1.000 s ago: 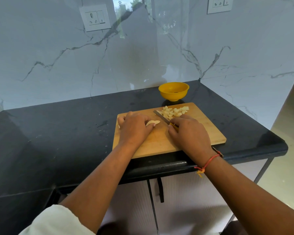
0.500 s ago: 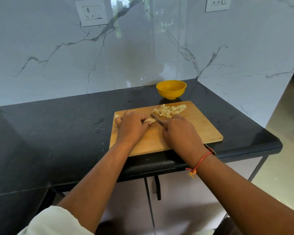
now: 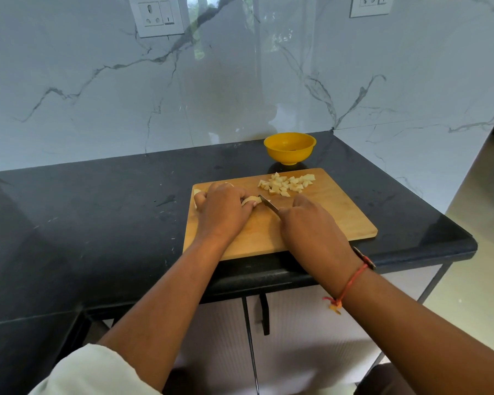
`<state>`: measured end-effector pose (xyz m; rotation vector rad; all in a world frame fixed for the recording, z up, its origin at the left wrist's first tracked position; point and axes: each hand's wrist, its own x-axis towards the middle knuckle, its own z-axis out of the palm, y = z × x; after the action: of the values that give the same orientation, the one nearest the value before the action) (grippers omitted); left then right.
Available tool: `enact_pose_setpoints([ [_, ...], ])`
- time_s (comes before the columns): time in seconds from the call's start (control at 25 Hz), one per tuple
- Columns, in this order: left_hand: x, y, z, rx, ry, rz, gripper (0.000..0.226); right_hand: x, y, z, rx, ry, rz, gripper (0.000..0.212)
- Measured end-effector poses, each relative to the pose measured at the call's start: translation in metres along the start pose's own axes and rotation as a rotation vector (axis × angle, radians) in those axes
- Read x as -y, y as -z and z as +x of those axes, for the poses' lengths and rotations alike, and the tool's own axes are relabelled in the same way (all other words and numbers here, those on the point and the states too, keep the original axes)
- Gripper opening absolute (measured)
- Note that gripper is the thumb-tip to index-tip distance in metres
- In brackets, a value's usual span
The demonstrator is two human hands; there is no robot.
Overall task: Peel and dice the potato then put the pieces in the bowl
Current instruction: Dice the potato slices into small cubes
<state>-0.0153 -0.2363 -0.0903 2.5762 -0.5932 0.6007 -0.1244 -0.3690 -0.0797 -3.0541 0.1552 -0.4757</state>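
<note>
A wooden cutting board (image 3: pixel 340 215) lies on the black counter. My left hand (image 3: pixel 223 209) holds down a pale peeled potato piece (image 3: pixel 251 199) near the board's left side, with more potato showing at its far left edge. My right hand (image 3: pixel 311 223) grips a knife (image 3: pixel 268 203) whose blade rests against the right end of that piece. A pile of diced potato (image 3: pixel 287 183) sits at the board's far right corner. The yellow bowl (image 3: pixel 289 148) stands just behind the board.
The black counter (image 3: pixel 97 218) stretches left and ends in a front edge near my arms. Marble walls with sockets (image 3: pixel 156 16) close the back and right. Cabinet doors with a dark handle (image 3: pixel 264 313) are below.
My right hand has brought the knife left, away from the diced pile, up against the potato piece under my left hand. The camera has shifted slightly.
</note>
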Motion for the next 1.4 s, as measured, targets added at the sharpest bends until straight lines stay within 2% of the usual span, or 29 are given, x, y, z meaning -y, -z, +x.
enact_pose_setpoints([
  [0.28,0.001,0.001,-0.002,0.018,-0.013,-0.019,0.023,-0.002,0.004,-0.003,-0.127,-0.026,-0.004,0.024],
  [0.56,0.006,-0.003,-0.001,0.001,0.042,-0.131,0.017,0.006,0.001,0.007,-0.136,-0.074,0.116,0.025],
  [0.84,0.008,-0.003,0.001,0.021,0.053,-0.142,0.018,0.01,-0.006,0.025,-0.063,-0.105,0.155,0.027],
  [1.16,0.006,-0.003,-0.001,-0.007,0.04,-0.097,0.017,0.01,-0.004,0.008,-0.017,-0.018,0.026,0.025],
  [1.4,0.006,-0.002,-0.001,-0.001,0.043,-0.1,0.017,0.0,0.002,-0.009,-0.099,0.03,-0.064,0.029],
])
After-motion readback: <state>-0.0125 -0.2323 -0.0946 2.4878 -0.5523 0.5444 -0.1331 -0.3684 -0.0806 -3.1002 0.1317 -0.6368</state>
